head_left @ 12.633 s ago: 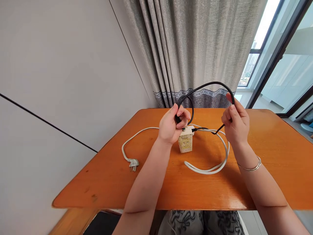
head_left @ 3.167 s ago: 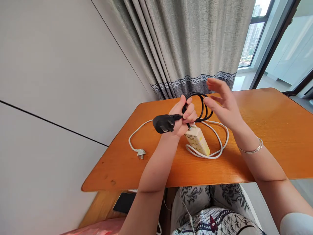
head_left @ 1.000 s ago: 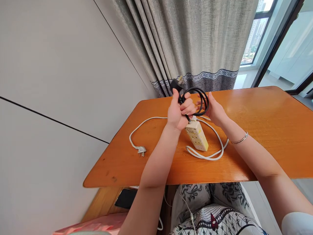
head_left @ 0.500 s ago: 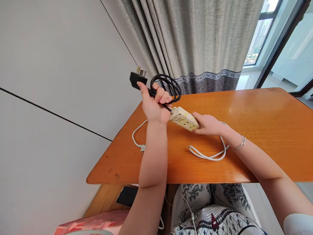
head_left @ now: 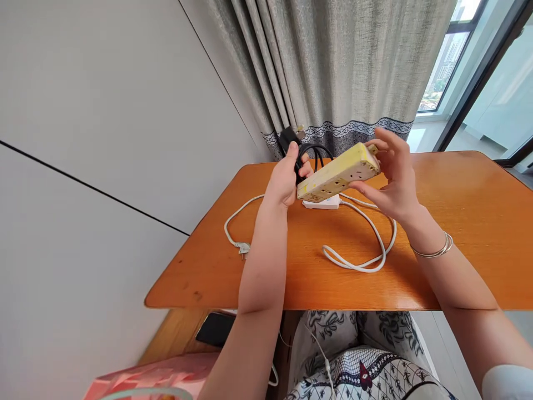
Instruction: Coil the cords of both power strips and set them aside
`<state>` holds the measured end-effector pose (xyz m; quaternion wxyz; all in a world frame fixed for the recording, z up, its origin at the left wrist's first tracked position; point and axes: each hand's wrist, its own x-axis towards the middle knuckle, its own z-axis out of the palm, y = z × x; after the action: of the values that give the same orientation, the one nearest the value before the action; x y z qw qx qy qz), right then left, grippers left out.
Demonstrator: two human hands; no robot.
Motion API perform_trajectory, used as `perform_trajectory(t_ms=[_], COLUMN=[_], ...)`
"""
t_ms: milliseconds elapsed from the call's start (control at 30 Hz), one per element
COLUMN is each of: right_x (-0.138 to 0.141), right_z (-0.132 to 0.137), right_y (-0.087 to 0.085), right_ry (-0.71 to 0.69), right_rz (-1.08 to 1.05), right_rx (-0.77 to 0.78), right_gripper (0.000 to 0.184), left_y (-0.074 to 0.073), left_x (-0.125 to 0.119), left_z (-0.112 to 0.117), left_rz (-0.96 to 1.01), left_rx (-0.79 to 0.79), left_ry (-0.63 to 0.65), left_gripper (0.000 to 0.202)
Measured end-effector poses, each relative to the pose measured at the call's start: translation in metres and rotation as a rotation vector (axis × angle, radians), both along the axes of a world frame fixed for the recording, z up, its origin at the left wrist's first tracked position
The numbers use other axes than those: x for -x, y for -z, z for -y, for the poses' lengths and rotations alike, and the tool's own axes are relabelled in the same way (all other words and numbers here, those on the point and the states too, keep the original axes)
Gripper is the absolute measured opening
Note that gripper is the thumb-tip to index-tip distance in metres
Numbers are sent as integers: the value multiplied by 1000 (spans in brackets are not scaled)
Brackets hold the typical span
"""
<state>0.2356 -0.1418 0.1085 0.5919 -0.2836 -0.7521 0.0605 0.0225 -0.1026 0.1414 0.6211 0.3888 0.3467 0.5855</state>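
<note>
A yellowed power strip (head_left: 339,173) is tilted above the table, its right end higher than its left. My right hand (head_left: 393,175) grips that right end between thumb and fingers. Close to the strip's left end, my left hand (head_left: 287,175) is closed around a coiled black cord (head_left: 318,153). The cord's black plug (head_left: 288,139) sticks up over my left thumb, its pins pointing right. Behind and below the yellowed strip, a white power strip (head_left: 322,204) lies on the table, partly hidden. Its white cord (head_left: 381,250) loops at the right.
The orange-brown wooden table (head_left: 458,222) meets a pale wall panel (head_left: 104,111) on the left. A white plug (head_left: 244,249) lies left of my forearm. A grey curtain (head_left: 341,66) hangs behind. Below the table edge are a black phone-like object (head_left: 214,329) and a pink bag (head_left: 154,378).
My right hand has raised the yellowed strip's right end and turned its side toward me. My left hand moved right and slightly down with the black cord. The white strip came into view.
</note>
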Motion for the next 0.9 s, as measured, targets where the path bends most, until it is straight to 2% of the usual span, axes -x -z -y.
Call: perform_trajectory(t_ms=[67, 133, 233, 333, 433, 500, 567, 733, 900], right_x=[1, 1, 0, 3, 12, 16, 16, 4, 2], right_z=[-7, -14, -24, -29, -29, -26, -22, -20, -25], right_y=[3, 5, 8, 13, 17, 17, 16, 10, 15], right_ry=[-55, -79, -94, -137, -289, -427, -506, -489, -444], right_rz=[-117, -220, -350, -449, -517, -498, -465, -419, -399], right_rx=[67, 112, 166, 300, 510, 652, 750, 855, 905], right_gripper=[93, 95, 86, 78, 76, 75, 70, 64, 64], left_y=[0, 2, 7, 16, 27, 33, 37, 36, 39], left_x=[-4, -7, -12, -19, -24, -25, -25, -27, -28], left_z=[4, 6, 7, 3, -3, -7, -9, -7, -11], left_rz=[-30, -48, -57, -44, -36, -34, -30, -79, -148], left_rx=[42, 74, 96, 89, 88, 99, 110, 154, 215], left_ry=[88, 167, 265, 312, 339, 375, 408, 424, 374], left_gripper=[44, 46, 48, 50, 50, 46, 41, 41, 44])
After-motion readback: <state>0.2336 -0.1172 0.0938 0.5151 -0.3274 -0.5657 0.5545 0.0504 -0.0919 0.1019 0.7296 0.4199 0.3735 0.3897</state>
